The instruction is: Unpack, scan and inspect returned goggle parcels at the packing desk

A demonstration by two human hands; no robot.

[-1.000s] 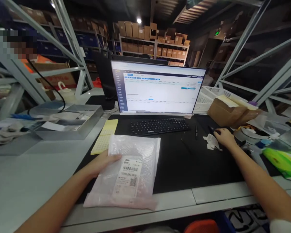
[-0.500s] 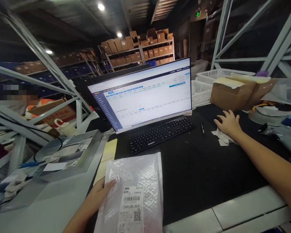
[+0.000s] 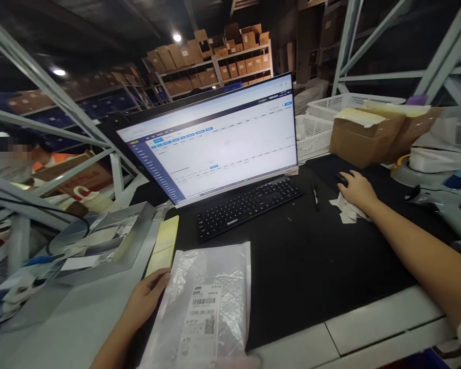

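In front of me lies a white plastic mailing bag [image 3: 234, 287] with a shipping label [image 3: 200, 323] bearing a barcode and a QR code. My left hand [image 3: 148, 297] rests at the bag's left edge, fingers stretched out near a yellow paper pad [image 3: 164, 241] and thumb off the bag's face. On the right, my right hand [image 3: 355, 189] is curled over a black computer mouse [image 3: 342, 179], largely hidden by the fingers. Crumpled paper [image 3: 346, 211] sits under that wrist. A black keyboard [image 3: 249, 207] stands below a lit monitor [image 3: 230, 148].
A pen [image 3: 315, 196] lies right of the keyboard. Cardboard boxes [image 3: 361, 138], white baskets [image 3: 315, 134] and a barcode scanner [image 3: 441, 207] are on the right. A grey tray [image 3: 132, 246] with papers stands left. Behind the metal frame, a person is partly visible.
My left thumb has slid off the bag's face to its left edge, and the bag lies flatter. My right hand's fingers have closed in over the mouse. The monitor's page shows fewer entries.
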